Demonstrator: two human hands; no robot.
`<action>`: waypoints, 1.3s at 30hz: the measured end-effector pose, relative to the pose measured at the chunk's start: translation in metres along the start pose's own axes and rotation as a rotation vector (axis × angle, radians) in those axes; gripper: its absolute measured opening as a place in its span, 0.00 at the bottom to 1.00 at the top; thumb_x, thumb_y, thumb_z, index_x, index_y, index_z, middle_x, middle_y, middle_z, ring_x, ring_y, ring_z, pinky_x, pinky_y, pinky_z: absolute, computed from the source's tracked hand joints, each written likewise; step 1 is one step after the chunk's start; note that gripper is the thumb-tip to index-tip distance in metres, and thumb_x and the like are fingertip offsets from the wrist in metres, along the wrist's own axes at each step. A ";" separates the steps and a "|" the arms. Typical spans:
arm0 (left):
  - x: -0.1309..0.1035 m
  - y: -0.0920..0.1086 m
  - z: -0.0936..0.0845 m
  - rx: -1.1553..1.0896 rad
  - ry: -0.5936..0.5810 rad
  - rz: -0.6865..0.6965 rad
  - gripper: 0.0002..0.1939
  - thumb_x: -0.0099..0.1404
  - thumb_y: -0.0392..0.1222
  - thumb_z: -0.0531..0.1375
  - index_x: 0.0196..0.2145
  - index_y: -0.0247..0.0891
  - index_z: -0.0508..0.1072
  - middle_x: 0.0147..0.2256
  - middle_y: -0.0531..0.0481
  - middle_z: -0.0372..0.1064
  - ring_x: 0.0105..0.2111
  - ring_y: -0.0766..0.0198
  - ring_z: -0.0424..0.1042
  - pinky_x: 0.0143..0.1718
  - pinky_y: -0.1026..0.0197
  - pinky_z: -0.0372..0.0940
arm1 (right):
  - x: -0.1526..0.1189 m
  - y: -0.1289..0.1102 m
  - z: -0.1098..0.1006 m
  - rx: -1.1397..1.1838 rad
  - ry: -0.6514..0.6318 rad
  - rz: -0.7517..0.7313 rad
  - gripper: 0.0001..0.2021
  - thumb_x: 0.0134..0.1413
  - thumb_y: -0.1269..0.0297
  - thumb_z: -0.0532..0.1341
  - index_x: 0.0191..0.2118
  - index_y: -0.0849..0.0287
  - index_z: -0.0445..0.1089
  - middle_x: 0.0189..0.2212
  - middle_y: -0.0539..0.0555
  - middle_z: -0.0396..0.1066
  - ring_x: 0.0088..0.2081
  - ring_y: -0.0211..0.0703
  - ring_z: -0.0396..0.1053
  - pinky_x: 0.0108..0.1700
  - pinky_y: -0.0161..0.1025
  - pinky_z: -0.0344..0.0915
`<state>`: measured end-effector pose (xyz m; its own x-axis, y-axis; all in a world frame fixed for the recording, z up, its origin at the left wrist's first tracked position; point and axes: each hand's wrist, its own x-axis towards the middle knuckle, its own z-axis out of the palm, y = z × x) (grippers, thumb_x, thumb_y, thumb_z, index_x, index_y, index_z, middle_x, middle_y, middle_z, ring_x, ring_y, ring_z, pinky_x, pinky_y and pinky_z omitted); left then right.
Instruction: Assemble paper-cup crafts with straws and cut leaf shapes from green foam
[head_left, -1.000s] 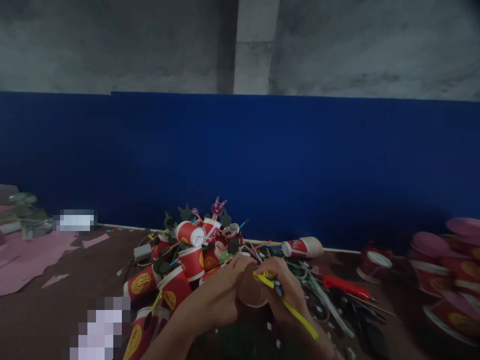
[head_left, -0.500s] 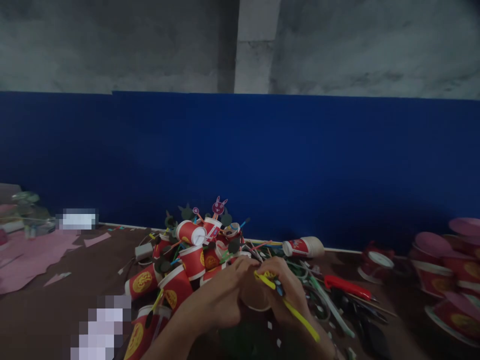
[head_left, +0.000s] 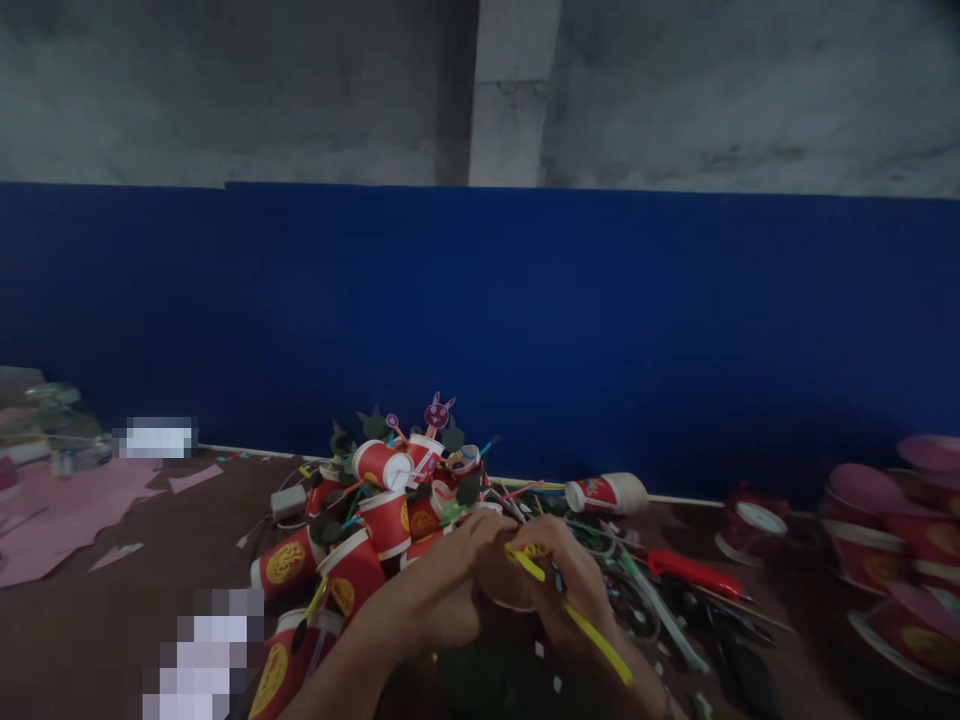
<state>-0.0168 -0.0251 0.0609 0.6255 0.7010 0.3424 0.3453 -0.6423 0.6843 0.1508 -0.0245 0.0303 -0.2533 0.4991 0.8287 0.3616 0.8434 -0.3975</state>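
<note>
Cup, mostly covered, is grasped by left fingers and right fingers, the latter pinching a part-hidden yellow strip.

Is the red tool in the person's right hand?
No, the red tool lies on the table to the right of the right hand, which holds a yellow strip.

Cup partly hidden (by 2 hands)
</note>
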 end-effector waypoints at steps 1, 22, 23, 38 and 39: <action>0.000 -0.001 0.000 -0.009 -0.009 0.014 0.23 0.50 0.33 0.58 0.45 0.43 0.61 0.44 0.49 0.61 0.46 0.58 0.62 0.48 0.55 0.58 | 0.000 0.001 0.001 0.007 0.007 0.009 0.07 0.52 0.73 0.53 0.36 0.55 0.65 0.29 0.52 0.66 0.32 0.42 0.65 0.33 0.37 0.62; 0.005 -0.009 0.038 -0.741 0.064 0.090 0.45 0.52 0.33 0.63 0.59 0.49 0.40 0.56 0.42 0.52 0.53 0.55 0.59 0.51 0.54 0.56 | -0.002 -0.013 0.001 0.148 0.347 0.043 0.05 0.56 0.70 0.53 0.36 0.54 0.63 0.29 0.52 0.64 0.34 0.44 0.66 0.36 0.43 0.63; 0.006 -0.011 0.041 -0.749 0.074 0.097 0.47 0.51 0.32 0.64 0.58 0.49 0.39 0.56 0.42 0.52 0.53 0.55 0.59 0.51 0.53 0.56 | -0.001 -0.014 0.000 0.144 0.331 0.043 0.05 0.56 0.69 0.52 0.36 0.55 0.63 0.29 0.52 0.63 0.35 0.45 0.66 0.36 0.43 0.64; 0.011 -0.009 0.031 -0.548 0.167 0.028 0.24 0.49 0.33 0.64 0.45 0.38 0.64 0.40 0.49 0.66 0.38 0.63 0.67 0.38 0.63 0.63 | 0.014 -0.012 -0.021 -0.020 -0.054 0.350 0.03 0.46 0.70 0.58 0.25 0.57 0.65 0.34 0.53 0.62 0.38 0.44 0.63 0.40 0.42 0.62; 0.011 -0.009 0.031 -0.562 0.152 0.023 0.25 0.49 0.34 0.64 0.46 0.38 0.64 0.41 0.49 0.66 0.39 0.62 0.67 0.39 0.62 0.63 | 0.015 -0.012 -0.022 -0.021 -0.064 0.381 0.03 0.45 0.70 0.58 0.24 0.57 0.66 0.34 0.53 0.62 0.39 0.45 0.63 0.41 0.42 0.62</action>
<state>0.0086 -0.0216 0.0385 0.5067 0.7522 0.4213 -0.1172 -0.4240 0.8980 0.1623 -0.0319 0.0564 -0.1525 0.7876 0.5970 0.4588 0.5915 -0.6631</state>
